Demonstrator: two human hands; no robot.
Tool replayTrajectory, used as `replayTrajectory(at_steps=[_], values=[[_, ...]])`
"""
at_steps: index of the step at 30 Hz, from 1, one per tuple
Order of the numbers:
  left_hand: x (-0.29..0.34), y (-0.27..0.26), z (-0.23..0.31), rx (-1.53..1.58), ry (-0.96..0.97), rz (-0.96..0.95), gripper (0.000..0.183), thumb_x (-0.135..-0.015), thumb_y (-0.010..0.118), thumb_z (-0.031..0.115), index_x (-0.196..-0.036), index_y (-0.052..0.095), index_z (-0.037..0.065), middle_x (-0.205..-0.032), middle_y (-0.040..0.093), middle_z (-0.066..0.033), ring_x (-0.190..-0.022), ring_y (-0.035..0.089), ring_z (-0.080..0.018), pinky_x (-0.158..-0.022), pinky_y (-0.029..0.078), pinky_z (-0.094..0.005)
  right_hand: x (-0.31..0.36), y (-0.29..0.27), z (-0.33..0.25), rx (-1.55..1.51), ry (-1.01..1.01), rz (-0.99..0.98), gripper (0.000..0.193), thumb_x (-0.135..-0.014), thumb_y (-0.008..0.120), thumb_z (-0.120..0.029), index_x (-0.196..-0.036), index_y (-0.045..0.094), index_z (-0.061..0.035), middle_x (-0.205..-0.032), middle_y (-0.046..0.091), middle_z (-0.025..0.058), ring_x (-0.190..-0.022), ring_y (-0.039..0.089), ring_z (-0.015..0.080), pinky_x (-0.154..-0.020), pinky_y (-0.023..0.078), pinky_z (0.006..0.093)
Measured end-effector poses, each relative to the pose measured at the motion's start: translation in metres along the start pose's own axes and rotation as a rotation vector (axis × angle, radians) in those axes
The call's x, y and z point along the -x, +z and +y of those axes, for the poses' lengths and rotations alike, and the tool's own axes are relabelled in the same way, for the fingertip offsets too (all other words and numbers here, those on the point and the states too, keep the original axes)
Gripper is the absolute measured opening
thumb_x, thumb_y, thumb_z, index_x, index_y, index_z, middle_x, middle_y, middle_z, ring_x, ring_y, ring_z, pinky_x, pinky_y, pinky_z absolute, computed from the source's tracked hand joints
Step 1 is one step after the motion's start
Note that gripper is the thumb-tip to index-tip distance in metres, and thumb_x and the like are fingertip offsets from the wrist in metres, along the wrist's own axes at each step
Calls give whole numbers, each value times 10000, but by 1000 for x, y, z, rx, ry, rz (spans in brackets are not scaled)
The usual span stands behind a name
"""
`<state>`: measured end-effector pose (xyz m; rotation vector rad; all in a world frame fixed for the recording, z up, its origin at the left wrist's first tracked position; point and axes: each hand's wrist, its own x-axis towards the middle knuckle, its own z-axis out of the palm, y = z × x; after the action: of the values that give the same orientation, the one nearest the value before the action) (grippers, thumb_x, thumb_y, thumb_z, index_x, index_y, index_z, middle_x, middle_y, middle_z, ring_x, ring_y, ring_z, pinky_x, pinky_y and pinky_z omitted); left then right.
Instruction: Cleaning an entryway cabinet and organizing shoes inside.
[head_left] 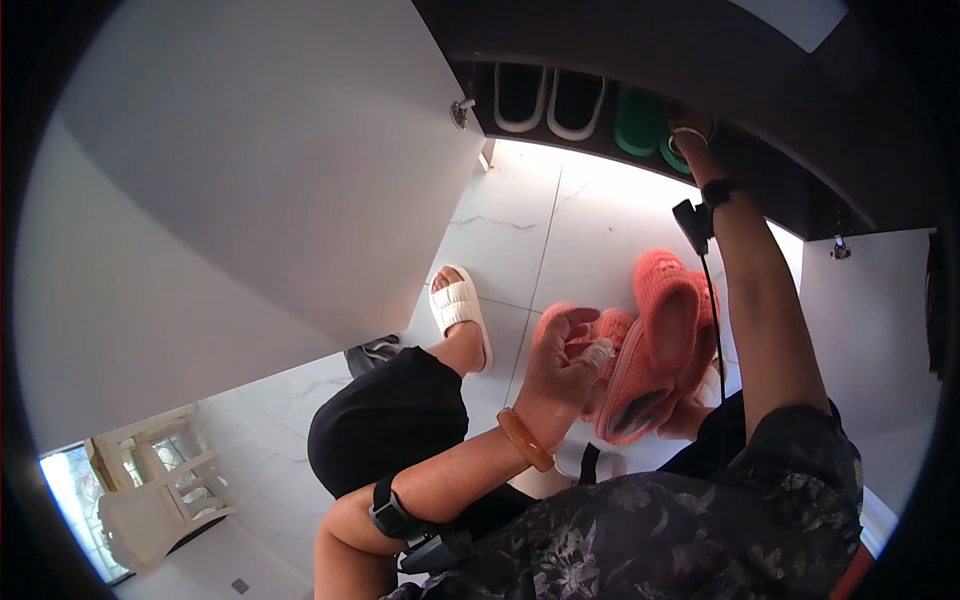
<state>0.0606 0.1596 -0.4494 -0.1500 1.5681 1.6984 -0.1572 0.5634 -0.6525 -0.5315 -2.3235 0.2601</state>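
Inside the dark cabinet (780, 110): right hand (691, 120), reaching in at two green slippers (638, 122); shadow hides its fingers, grip cannot be told. Beside these: one pair of white-rimmed slippers (577, 105). Over the tiled floor (500, 220): left hand (560, 372), fingers curved, in front of bunched coral slippers (667, 310); whether it pinches one cannot be told.

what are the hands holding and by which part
The left hand is at the pink slippers, but where it grips them, if at all, cannot be told. The right hand is at a green slipper; shade hides any hold.
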Motion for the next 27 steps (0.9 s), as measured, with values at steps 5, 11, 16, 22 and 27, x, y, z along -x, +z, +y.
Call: replayTrajectory(at_steps=[5,11,16,22,27], values=[[2,5,18,36,-31,48,344,-843,530,52,-1180,456,44,-1096,476,-89,-955,487,-135,-797,443,-261,5,-25,-34,151,243,-382,451,-772,546,-335,-1160,511,-106,-1170,518,179,-1063,513,325,-900,414,397],[2,12,20,1,80,52,335,-836,526,57,-1165,467,39,-1092,473,-99,-923,498,-152,-769,447,-266,77,-128,-28,26,192,-438,276,-784,578,-353,-887,623,-101,-811,652,89,-775,633,278,-685,503,364],[14,24,33,153,36,40,367,-799,525,54,-1161,467,47,-1076,469,-88,-931,494,-164,-781,432,-289,167,-202,0,-180,647,-1020,395,-801,595,-442,-677,610,-67,-641,610,49,-545,572,105,-453,472,259],[8,22,32,199,59,12,388,-786,521,43,-1166,449,12,-967,514,-77,-920,501,-175,-793,444,-313,239,-246,-15,-47,872,-1086,564,-756,615,-465,-1000,562,41,-872,639,172,-654,631,229,-666,511,347],[1,21,36,153,79,52,372,-809,492,33,-1175,433,-1,-995,493,-90,-932,493,-187,-815,447,-332,280,-224,-33,-128,789,-706,592,-749,646,-422,-1101,505,32,-1032,583,192,-985,560,273,-819,466,351]])
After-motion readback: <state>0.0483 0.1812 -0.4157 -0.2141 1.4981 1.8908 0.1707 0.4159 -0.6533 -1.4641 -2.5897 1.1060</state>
